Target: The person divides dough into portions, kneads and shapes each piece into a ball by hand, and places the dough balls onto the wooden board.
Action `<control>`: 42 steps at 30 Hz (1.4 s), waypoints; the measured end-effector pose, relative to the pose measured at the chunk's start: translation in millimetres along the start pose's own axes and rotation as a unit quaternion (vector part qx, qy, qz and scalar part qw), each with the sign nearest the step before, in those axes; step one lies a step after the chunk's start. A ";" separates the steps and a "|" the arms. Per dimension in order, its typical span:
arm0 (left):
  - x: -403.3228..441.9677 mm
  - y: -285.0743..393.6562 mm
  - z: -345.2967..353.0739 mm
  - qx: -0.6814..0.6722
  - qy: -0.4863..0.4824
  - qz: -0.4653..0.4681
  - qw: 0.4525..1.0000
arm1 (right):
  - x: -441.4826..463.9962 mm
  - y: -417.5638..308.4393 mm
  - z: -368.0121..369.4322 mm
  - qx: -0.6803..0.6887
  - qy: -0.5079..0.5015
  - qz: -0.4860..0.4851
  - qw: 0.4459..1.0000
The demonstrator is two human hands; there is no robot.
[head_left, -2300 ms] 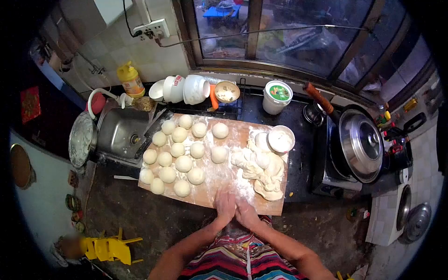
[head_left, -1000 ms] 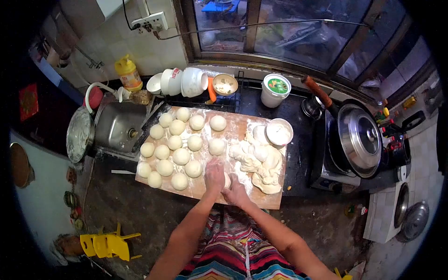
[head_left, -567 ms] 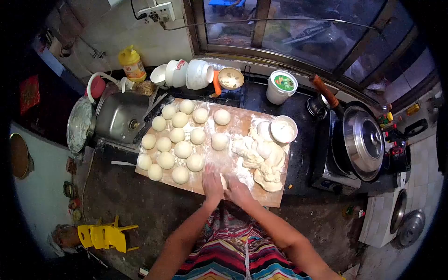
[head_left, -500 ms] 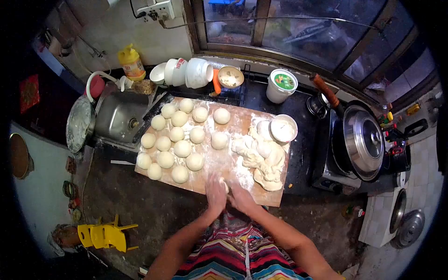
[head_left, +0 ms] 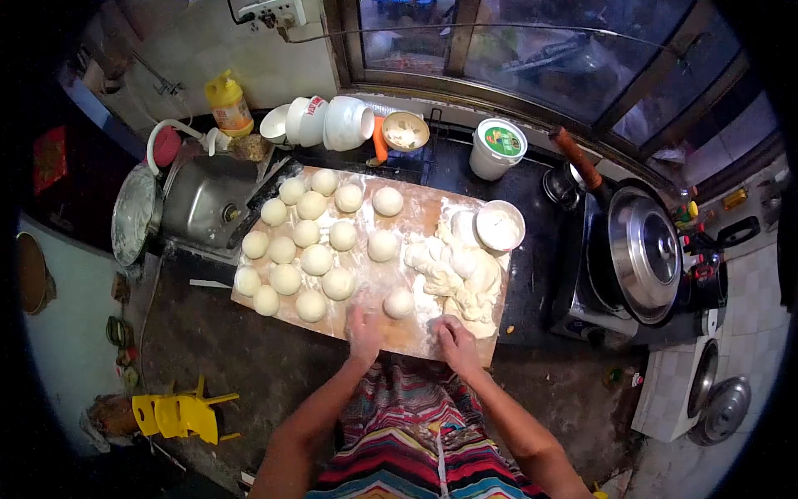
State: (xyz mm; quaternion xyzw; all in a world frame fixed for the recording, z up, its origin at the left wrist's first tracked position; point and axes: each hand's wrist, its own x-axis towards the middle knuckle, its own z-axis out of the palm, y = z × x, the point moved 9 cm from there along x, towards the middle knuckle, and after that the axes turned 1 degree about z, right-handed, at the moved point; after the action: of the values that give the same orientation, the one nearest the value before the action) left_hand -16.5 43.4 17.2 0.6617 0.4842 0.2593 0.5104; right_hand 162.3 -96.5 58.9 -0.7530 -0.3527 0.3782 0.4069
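A round dough ball (head_left: 398, 303) rests near the front of the floury wooden board (head_left: 399, 337), between my two hands and apart from both. My left hand (head_left: 364, 333) is at the board's front edge, left of that ball, with its fingers stretched out and slightly blurred. To the right, my right hand (head_left: 456, 341) has its fingers curled together by the loose flour (head_left: 428, 309); whether anything is in them is hidden. Several finished-looking round balls (head_left: 316, 259) cover the left half of the board. A large lumpy mass of dough (head_left: 457, 274) lies on the right half.
A bowl of flour (head_left: 500, 226) stands at the board's back right corner. Left of the board is a metal sink (head_left: 199, 200). A lidded wok (head_left: 644, 249) sits on the stove at right. Behind are a white tub (head_left: 499, 150) and stacked bowls (head_left: 345, 125).
My hands were together around a piece of dough at the front edge. Now they are apart, and a round dough ball sits on the board between them; my right hand moved right toward the flour.
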 end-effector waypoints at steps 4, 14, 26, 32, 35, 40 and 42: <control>-7.5 3.0 9.8 -0.142 0.092 -0.093 0.981 | 27.9 -63.0 12.0 -0.074 0.005 -0.136 0.988; 11.0 3.4 68.4 0.245 -0.038 0.317 0.916 | 31.5 10.6 61.1 0.107 -0.066 0.062 0.990; 86.4 148.4 42.1 0.158 -0.003 0.229 0.960 | 12.0 -52.2 -32.9 0.116 -0.009 0.080 0.990; 185.0 169.4 100.2 0.252 -0.029 0.291 0.923 | 10.2 -37.8 -60.8 0.035 0.024 0.018 0.999; 156.5 193.1 108.7 0.364 -0.027 0.379 0.850 | 8.2 -59.5 -82.8 -0.083 0.081 -0.132 0.984; 101.9 130.1 109.8 0.327 -0.095 0.302 0.891 | 28.0 -86.3 -68.8 -0.263 0.016 -0.199 0.944; 97.5 126.1 107.2 0.354 -0.083 0.297 0.883 | 47.8 -89.7 -58.8 -0.293 0.031 -0.227 0.928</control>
State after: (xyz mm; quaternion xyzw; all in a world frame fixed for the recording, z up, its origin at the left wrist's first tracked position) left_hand 159.3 84.9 82.4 0.9303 0.2803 0.1539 0.1799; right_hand 214.8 -39.0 146.8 -0.7499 -0.5965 0.1323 0.2534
